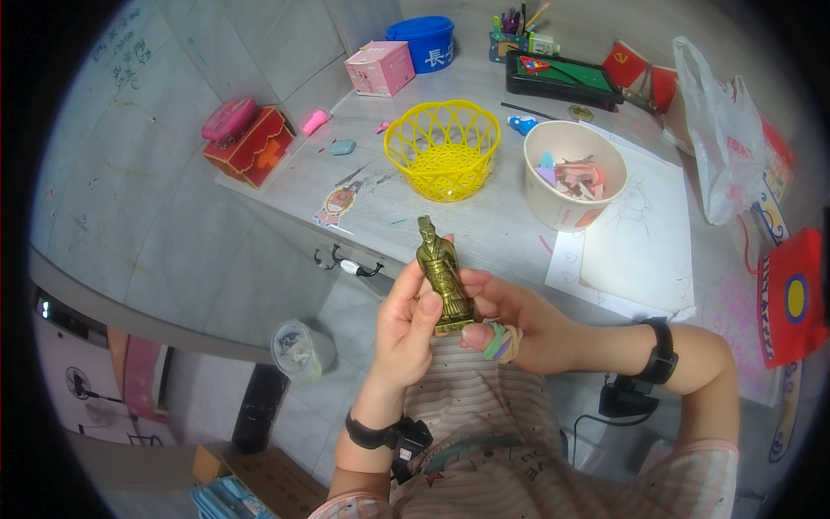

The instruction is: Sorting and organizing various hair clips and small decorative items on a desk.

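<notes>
The striped shirt (484, 406) of the wearer fills the lower middle, and just above it both hands hold up a brass-coloured figurine (444, 275) of a robed, hatted figure — upright, leaning slightly left at the head. The left hand (405, 324) pinches it from the left: the thumb presses against the front of the robe, the other fingers wrap behind, and one fingertip shows beside the figurine's shoulder. The right hand (527, 316) closes on the lower right side, its fingers against the robe and its thumb by the square base, so the figurine sits between the two grips with head and chest uncovered. Coloured elastic bands (501, 342) sit at the right thumb; they seem looped around it, though the overlap makes this hard to tell.

Beyond the hands, on the grey desk (380, 212), stand a yellow openwork basket (443, 169) and, to its right, a white paper tub (551, 201) with scraps inside — near a sheet with a pencil drawing (644, 246). Farther back lies a miniature pool table (566, 80).
</notes>
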`<state>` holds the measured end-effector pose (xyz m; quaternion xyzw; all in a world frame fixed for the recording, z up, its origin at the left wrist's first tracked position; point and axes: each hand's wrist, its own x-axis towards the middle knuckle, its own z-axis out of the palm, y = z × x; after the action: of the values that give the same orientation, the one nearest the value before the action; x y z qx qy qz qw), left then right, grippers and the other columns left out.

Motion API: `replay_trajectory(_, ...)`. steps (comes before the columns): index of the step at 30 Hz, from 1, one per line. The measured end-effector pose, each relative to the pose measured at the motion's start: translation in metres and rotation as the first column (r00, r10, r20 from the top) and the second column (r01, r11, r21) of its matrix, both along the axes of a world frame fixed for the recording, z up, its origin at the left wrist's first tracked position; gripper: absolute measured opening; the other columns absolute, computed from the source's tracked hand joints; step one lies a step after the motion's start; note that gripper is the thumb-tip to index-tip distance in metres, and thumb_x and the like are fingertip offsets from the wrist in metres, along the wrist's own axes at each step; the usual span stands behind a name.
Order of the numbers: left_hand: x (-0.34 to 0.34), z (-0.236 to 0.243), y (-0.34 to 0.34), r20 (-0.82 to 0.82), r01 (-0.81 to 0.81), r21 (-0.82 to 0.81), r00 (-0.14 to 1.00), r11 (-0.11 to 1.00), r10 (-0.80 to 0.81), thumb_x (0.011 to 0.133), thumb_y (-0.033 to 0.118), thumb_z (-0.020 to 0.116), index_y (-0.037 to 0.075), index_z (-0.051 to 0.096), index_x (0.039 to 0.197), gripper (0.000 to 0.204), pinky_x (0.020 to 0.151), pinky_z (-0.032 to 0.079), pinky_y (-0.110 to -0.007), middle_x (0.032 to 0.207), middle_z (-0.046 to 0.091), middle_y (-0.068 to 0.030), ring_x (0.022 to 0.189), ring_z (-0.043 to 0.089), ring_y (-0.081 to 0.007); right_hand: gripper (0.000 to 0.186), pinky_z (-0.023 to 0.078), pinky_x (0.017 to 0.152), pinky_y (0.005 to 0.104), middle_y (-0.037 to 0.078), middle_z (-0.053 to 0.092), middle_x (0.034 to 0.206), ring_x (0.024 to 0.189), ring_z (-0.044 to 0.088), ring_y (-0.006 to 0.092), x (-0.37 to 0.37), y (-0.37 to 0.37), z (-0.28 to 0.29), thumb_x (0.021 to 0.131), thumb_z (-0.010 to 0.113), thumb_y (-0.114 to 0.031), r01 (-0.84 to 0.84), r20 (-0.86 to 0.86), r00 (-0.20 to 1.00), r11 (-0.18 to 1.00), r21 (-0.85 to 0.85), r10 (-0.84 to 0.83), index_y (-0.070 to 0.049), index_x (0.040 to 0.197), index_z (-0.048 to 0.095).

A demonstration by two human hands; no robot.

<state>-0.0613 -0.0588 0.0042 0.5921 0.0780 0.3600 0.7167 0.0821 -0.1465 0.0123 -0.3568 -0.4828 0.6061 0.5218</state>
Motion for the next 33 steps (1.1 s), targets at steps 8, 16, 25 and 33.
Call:
replay_trajectory(8,-0.0004,-0.0005,-0.0005,0.007,0.002,-0.052,1.000,0.999,-0.002,0.094,0.031,0.045,-0.002,0.028,0.134,0.055,0.082,0.049,-0.032,0.111,0.057,-0.0192,0.094,0.062,-0.0244,0.050,0.039,0.089,0.0252,0.007,0.055,0.114,0.106,0.051,0.0119,-0.0002,0.0002,0.0013,0.092,0.052,-0.017,-0.007,-0.009,1.000,0.999,0.053,0.008,-0.001,0.133,0.028)
replay_trajectory(16,-0.0003,0.0000,0.0004,0.000,-0.006,-0.042,1.000,0.999,0.006,0.094,0.030,0.044,-0.002,0.029,0.134,0.053,0.080,0.050,-0.031,0.111,0.057,-0.0189,0.094,0.062,-0.0245,0.049,0.039,0.090,0.0261,0.009,0.056,0.113,0.106,0.051,0.0120,0.0016,0.0017,0.0033,0.092,0.051,-0.017,-0.012,0.063,0.998,0.999,0.042,0.009,0.002,0.131,0.028)
replay_trajectory(25,-0.0010,-0.0045,0.0021,0.007,-0.003,-0.040,1.000,0.999,0.004,0.094,0.028,0.045,-0.001,0.029,0.134,0.052,0.074,0.051,-0.027,0.112,0.057,-0.0182,0.092,0.062,-0.0239,0.047,0.039,0.090,0.0267,0.009,0.056,0.110,0.104,0.051,0.0114,0.0032,0.0007,0.0026,0.092,0.051,-0.016,-0.018,0.116,0.993,1.000,0.017,0.016,0.003,0.130,0.029)
replay_trajectory(33,-0.0013,-0.0069,0.0013,0.032,-0.024,-0.018,0.999,1.000,0.024,0.094,0.024,0.047,-0.001,0.031,0.133,0.049,0.070,0.051,-0.025,0.114,0.056,-0.0181,0.096,0.060,-0.0208,0.047,0.038,0.089,0.0262,0.009,0.054,0.112,0.103,0.049,0.0107,0.0014,-0.0009,0.0043,0.093,0.049,-0.015,0.010,0.081,0.997,1.000,-0.020,-0.008,0.001,0.132,0.028)
